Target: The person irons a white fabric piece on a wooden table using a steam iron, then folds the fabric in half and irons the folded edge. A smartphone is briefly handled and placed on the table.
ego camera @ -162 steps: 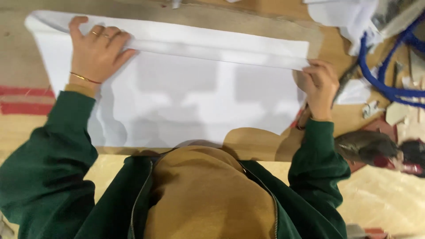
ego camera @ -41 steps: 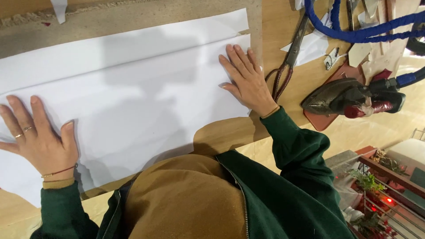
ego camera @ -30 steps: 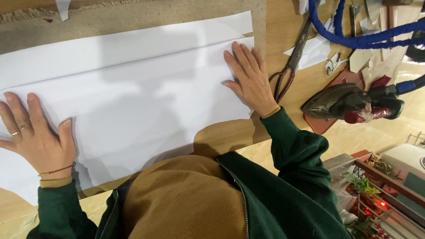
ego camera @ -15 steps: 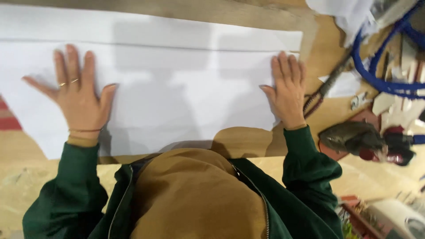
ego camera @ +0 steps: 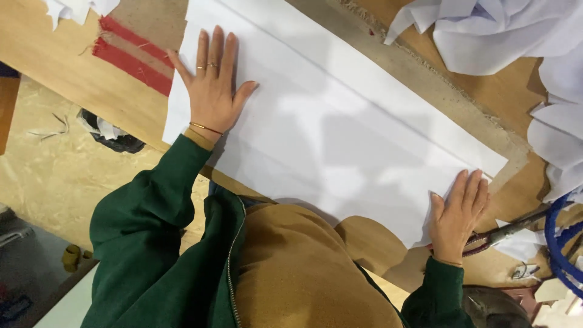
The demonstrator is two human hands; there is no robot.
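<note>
White sheet (ego camera: 340, 127), the folded cloth or paper panel that we take as our landmark, lies flat on the wooden worktable (ego camera: 67, 73), with its long axis running diagonally from the upper left of the view down to the lower right. Our left hand (ego camera: 211, 91) rests palm-down on the sheet's upper-left end, fingers spread wide and flat, holding nothing; rings and a thin bracelet show on it. Our right hand (ego camera: 456, 215) lies palm-down on the opposite, lower-right end, fingers extended and only slightly parted, likewise gripping nothing. The sheet therefore stretches between the two hands, each pressing one end, and neither hand is clearly nearer its middle. A long crease runs along the sheet's far edge, parallel to the long axis, beyond both sets of fingertips. Past the sheet's upper-left end lies a red-striped strip of cloth (ego camera: 130, 51); beyond its far edge, toward the upper right, sits a heap of white fabric (ego camera: 504, 36). Just beside the sheet's lower-right end, touching or nearly touching the right hand, lie scissors (ego camera: 507, 231), and further out a blue hose (ego camera: 559, 243).
</note>
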